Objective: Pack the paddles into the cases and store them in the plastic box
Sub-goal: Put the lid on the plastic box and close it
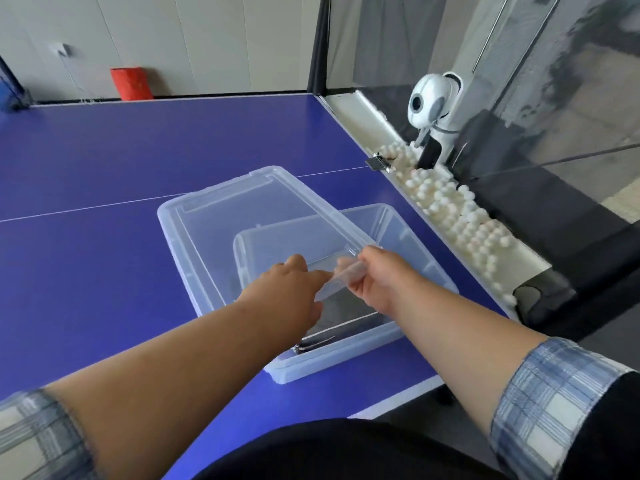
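We see a clear, glossy plastic box [408,237] and lid [221,216], a smooth matt blue table [104,150], and checked cloth sleeves [554,403].

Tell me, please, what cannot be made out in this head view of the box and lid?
- Dark contents in the plastic box: veiled by the lid and both forearms; cases uncertain.
- Left hand fingertips: blurred against the lid's edge.
- Right hand grip: fingers partly behind the lid's translucent corner.

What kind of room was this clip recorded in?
Probably a table tennis practice room: a blue table tennis table, a white ball-feeding robot at its edge, and a trough full of white balls beside it.
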Motion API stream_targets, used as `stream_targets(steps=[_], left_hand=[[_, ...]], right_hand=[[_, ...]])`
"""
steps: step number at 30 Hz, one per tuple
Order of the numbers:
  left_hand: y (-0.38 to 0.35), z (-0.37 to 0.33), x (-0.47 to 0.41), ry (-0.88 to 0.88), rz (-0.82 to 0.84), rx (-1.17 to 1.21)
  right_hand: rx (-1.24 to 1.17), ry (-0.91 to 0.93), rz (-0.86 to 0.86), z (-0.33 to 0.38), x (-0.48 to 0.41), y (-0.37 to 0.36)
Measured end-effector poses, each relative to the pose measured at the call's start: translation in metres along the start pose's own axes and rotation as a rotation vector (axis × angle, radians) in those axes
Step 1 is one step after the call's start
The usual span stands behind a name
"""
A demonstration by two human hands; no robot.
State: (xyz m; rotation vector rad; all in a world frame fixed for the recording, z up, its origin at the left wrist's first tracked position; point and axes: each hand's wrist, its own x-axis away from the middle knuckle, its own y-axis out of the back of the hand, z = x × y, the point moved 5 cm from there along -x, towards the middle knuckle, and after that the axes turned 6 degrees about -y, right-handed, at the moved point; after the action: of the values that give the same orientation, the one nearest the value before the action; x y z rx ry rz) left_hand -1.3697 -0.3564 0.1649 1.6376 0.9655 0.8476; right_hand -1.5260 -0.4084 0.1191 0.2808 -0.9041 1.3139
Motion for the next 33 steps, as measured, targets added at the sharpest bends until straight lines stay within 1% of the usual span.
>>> stream_targets(steps=[6,12,15,18,20,22,24,26,28,31,33], left_hand=[[-0.019,-0.08,-0.085,0.119,0.032,0.045],[-0.042,-0.129,-0.146,0.241,0.082,0.096],[-0.054,-0.136,-0.159,0.285,0.112,0.131],[-0.062,-0.14,-0.168,0.33,0.102,0.127],[-0.063,-0.144,-0.176,0.364,0.079,0.117],[-0.062,-0.148,-0.187,0.392,0.06,0.106],[-0.06,-0.153,-0.197,0.38,0.05,0.126],[-0.062,-0.157,-0.201,0.318,0.053,0.167],[-0.063,-0.16,-0.199,0.265,0.024,0.174],[-0.069,-0.167,-0.2,0.16,-0.03,-0.019],[-0.075,-0.169,-0.203,0.119,-0.012,-0.047]], right_hand=[[0.206,-0.051,0.074,0.074,-0.048,0.074],[0.38,-0.073,0.134,0.124,-0.082,0.113],[0.417,-0.112,0.1,0.127,-0.092,0.127],[0.319,-0.132,0.017,0.114,-0.092,0.135],[0.272,-0.123,-0.012,0.1,-0.089,0.139],[0.293,-0.073,-0.004,0.093,-0.085,0.141],[0.376,-0.007,-0.025,0.102,-0.088,0.146],[0.527,0.046,-0.036,0.118,-0.098,0.15],[0.65,0.061,-0.038,0.136,-0.109,0.152],[0.789,0.119,-0.034,0.153,-0.119,0.149],[0.95,0.193,-0.037,0.159,-0.124,0.145]])
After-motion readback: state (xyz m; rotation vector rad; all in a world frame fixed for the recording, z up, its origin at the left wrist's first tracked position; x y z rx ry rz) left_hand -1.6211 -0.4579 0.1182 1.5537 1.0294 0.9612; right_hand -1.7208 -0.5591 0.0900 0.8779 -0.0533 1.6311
